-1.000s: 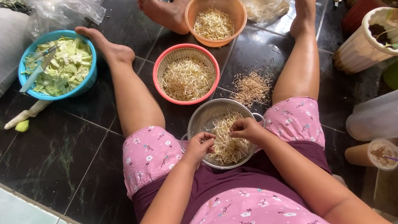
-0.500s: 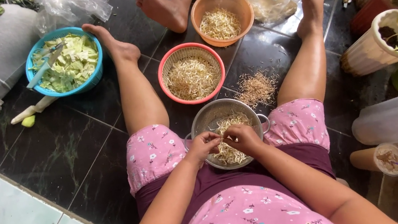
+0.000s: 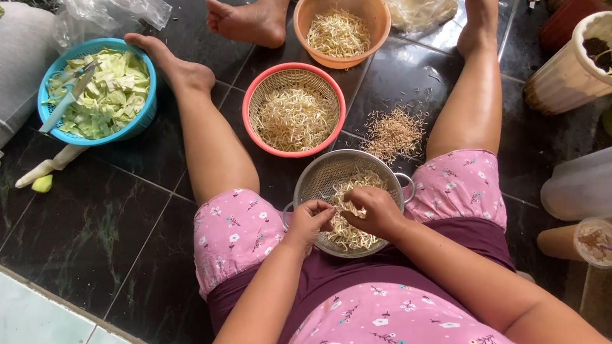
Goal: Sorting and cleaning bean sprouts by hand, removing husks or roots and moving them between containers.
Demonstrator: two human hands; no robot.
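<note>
Pinching one bean sprout [image 3: 341,208] between both hands, left hand [image 3: 310,221] and right hand [image 3: 375,212], we hold it lying left-right over the metal colander [image 3: 322,178].

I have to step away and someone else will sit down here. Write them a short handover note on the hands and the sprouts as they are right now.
Left hand and right hand both pinch bean sprouts over the metal colander between the knees.
Pink basket and orange bowl ahead hold sprouts; a pile of trimmings lies on the floor.
Done: those two containers are partly filled.
Left: the sprouts in the colander.
</note>
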